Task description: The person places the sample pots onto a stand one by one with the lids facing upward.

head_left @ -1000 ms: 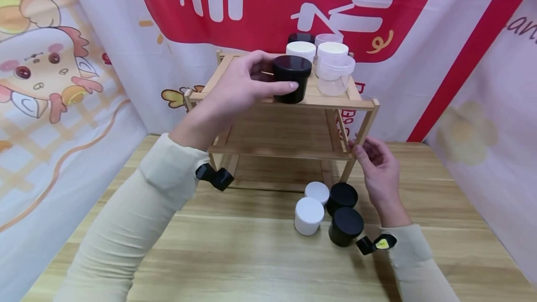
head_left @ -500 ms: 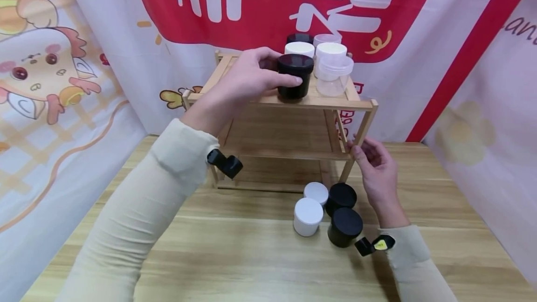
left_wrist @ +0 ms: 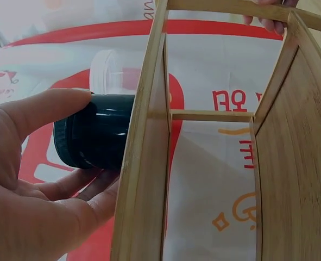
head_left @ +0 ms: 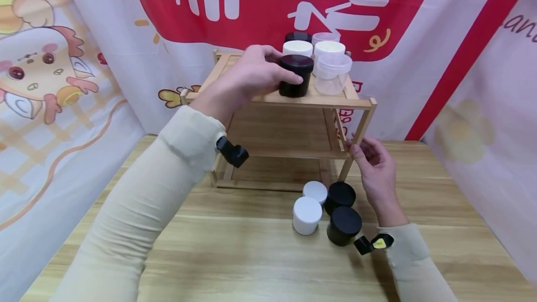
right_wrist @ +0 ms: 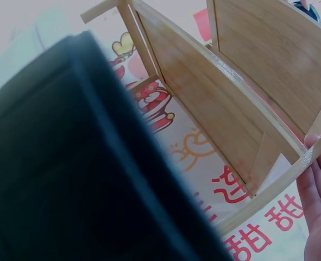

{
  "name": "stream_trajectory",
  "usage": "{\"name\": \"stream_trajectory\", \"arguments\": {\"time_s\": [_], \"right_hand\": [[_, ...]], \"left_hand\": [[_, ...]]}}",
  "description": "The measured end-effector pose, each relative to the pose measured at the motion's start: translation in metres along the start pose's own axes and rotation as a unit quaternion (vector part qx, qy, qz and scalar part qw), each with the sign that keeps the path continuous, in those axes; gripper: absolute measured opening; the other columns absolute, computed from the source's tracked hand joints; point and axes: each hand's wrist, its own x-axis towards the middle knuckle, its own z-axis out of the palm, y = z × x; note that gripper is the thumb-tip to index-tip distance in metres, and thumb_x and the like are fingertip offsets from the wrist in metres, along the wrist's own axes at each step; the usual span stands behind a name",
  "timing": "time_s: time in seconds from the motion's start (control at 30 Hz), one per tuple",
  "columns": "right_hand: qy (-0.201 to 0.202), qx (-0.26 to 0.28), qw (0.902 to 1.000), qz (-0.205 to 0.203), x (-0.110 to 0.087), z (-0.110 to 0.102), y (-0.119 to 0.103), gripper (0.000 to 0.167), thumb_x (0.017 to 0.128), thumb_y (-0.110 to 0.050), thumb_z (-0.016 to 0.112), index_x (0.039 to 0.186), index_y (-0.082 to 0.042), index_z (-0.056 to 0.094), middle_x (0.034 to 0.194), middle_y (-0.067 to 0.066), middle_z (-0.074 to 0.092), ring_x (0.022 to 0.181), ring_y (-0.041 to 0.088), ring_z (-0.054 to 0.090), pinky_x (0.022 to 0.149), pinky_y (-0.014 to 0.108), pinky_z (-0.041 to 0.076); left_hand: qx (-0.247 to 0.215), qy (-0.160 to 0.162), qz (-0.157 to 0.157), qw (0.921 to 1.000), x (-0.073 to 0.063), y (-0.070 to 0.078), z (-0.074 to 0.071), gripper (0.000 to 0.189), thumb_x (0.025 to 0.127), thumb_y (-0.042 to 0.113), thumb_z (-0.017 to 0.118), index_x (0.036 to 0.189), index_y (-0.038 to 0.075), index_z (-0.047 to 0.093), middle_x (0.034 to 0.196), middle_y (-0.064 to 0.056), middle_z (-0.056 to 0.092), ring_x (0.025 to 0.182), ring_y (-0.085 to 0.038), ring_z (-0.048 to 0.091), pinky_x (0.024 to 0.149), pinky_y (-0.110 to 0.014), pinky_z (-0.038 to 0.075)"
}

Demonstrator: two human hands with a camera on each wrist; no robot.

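Observation:
My left hand (head_left: 258, 73) holds a black lidded jar (head_left: 296, 80) between thumb and fingers at the front of the wooden rack's (head_left: 277, 132) top shelf. In the left wrist view, the jar's (left_wrist: 103, 130) base is right at the shelf board, partly hidden by its edge. A clear jar (head_left: 331, 82) stands just right of it. Behind them are two white-lidded jars, the left one (head_left: 297, 48) and the right one (head_left: 329, 49), then another black jar (head_left: 298, 37) and a clear jar (head_left: 325, 37). My right hand (head_left: 379, 171) pinches the rack's right front post (right_wrist: 307, 157).
On the table (head_left: 235, 250), in front of the rack's right side, stand two white jars, the nearer (head_left: 306, 218) and the farther (head_left: 315, 191), beside two black jars, the nearer (head_left: 344, 225) and the farther (head_left: 340, 195). Printed cloth (head_left: 201, 22) hangs behind the rack.
My left hand has moved right and slightly back with the black jar, bringing it close beside the front clear jar. The right hand stays on the post.

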Motion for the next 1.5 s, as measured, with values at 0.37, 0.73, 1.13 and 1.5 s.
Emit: {"name": "stream_trajectory", "arguments": {"time_s": [0.37, 0.73, 1.13, 1.5], "right_hand": [[-0.003, 0.007, 0.9998, 0.017, -0.001, 0.0, 0.001, 0.037, 0.105, -0.015, 0.07, 0.137, 0.002, 0.066, 0.122, 0.008, 0.079, 0.112, 0.015, 0.074, 0.097, 0.02, 0.059], [-0.004, 0.0, 0.9996, 0.027, -0.001, -0.001, 0.0, 0.034, 0.105, -0.018, 0.071, 0.136, -0.004, 0.069, 0.127, 0.01, 0.078, 0.115, 0.015, 0.073, 0.099, 0.018, 0.058], [-0.003, 0.001, 0.9997, 0.026, -0.001, -0.002, 0.001, 0.033, 0.105, -0.017, 0.071, 0.135, -0.003, 0.069, 0.122, 0.004, 0.08, 0.115, 0.015, 0.072, 0.098, 0.018, 0.058], [-0.006, 0.008, 0.9997, 0.023, 0.0, -0.002, 0.002, 0.034, 0.105, -0.016, 0.07, 0.135, -0.001, 0.068, 0.122, 0.006, 0.08, 0.115, 0.015, 0.072, 0.099, 0.019, 0.058]], "left_hand": [[0.004, 0.001, -0.029, 0.9996, 0.007, 0.006, 0.002, 0.065, 0.096, 0.013, 0.081, 0.153, 0.011, 0.05, 0.158, -0.007, 0.049, 0.14, -0.02, 0.051, 0.11, -0.031, 0.057], [-0.065, -0.01, -0.06, 0.9961, 0.012, 0.009, 0.002, 0.065, 0.093, 0.005, 0.081, 0.152, 0.012, 0.053, 0.157, -0.006, 0.05, 0.139, -0.021, 0.054, 0.111, -0.03, 0.057], [-0.053, -0.006, -0.067, 0.9963, 0.015, 0.011, 0.006, 0.065, 0.094, 0.007, 0.081, 0.153, 0.011, 0.053, 0.159, -0.006, 0.05, 0.139, -0.021, 0.058, 0.114, -0.028, 0.055], [-0.019, 0.007, -0.064, 0.9978, 0.016, 0.012, 0.009, 0.07, 0.093, 0.012, 0.084, 0.155, 0.013, 0.051, 0.16, -0.005, 0.049, 0.141, -0.02, 0.052, 0.114, -0.029, 0.054]]}}
